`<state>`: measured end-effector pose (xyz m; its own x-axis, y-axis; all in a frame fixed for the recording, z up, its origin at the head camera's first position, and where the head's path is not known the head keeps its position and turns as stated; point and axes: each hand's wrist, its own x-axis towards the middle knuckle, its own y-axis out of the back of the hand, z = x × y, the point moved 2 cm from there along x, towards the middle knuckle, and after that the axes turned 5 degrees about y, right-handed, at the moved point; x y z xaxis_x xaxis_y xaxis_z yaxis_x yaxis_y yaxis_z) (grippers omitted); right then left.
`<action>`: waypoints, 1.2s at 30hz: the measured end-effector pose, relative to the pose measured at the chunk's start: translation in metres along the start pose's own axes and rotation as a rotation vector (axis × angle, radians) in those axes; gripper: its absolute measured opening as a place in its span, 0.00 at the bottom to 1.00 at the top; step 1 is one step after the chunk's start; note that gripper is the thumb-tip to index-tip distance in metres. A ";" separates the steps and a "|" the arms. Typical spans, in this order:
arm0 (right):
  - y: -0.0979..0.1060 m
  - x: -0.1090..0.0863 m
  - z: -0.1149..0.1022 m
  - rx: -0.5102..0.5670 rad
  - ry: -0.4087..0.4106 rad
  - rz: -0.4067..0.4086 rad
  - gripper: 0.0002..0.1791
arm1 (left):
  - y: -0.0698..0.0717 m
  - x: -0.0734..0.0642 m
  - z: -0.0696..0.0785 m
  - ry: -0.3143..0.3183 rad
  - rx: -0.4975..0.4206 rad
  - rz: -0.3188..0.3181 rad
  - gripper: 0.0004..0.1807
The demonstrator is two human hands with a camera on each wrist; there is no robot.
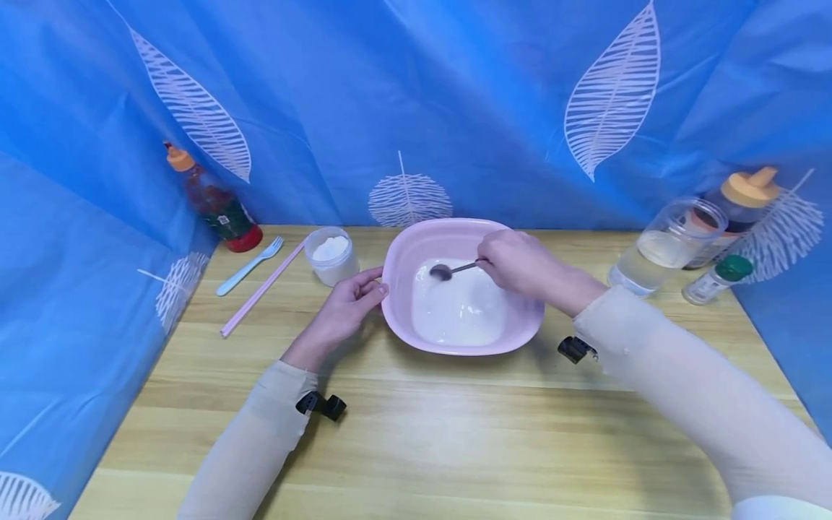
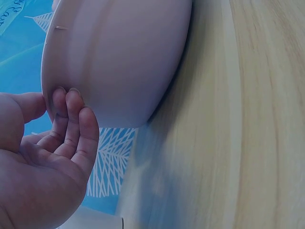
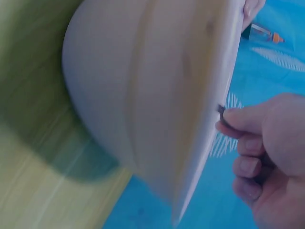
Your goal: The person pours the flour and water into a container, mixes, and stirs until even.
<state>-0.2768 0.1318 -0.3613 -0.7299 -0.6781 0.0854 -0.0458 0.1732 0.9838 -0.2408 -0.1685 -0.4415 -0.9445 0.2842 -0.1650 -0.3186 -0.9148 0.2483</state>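
Note:
A pink plastic basin (image 1: 399, 310) with white liquid (image 1: 464, 318) in its bottom sits on the wooden table. At its left rim my left hand (image 1: 347, 310) pinches the edge; the left wrist view shows the thumb on one side of the rim and the fingertips (image 2: 74, 98) against the outer wall. My right hand (image 1: 520, 266) reaches over the right side of the basin and grips the handle of a metal spoon (image 1: 440, 272). The spoon's bowl is over the white liquid. In the right wrist view, the basin wall hides most of the spoon.
Left of the basin are a jar of white powder (image 1: 333, 263), a pink straw (image 1: 263, 289), a blue fork (image 1: 250, 267) and a red sauce bottle (image 1: 224, 206). To the right stand a clear container of liquid (image 1: 656, 253), a dark bottle (image 1: 741, 202) and a green-capped shaker (image 1: 715, 280).

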 end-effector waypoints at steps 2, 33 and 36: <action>0.005 -0.007 0.009 -0.045 -0.047 -0.015 0.11 | 0.000 0.000 0.000 0.005 -0.002 0.001 0.28; 0.011 -0.049 0.022 0.038 -0.104 -0.017 0.11 | -0.002 0.000 -0.002 -0.011 -0.009 0.006 0.29; 0.021 -0.060 0.019 0.063 -0.068 -0.065 0.11 | 0.000 0.000 -0.002 -0.006 -0.006 0.007 0.29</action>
<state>-0.2468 0.1893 -0.3488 -0.7689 -0.6393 0.0091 -0.1351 0.1764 0.9750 -0.2402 -0.1688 -0.4438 -0.9472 0.2792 -0.1576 -0.3113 -0.9186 0.2435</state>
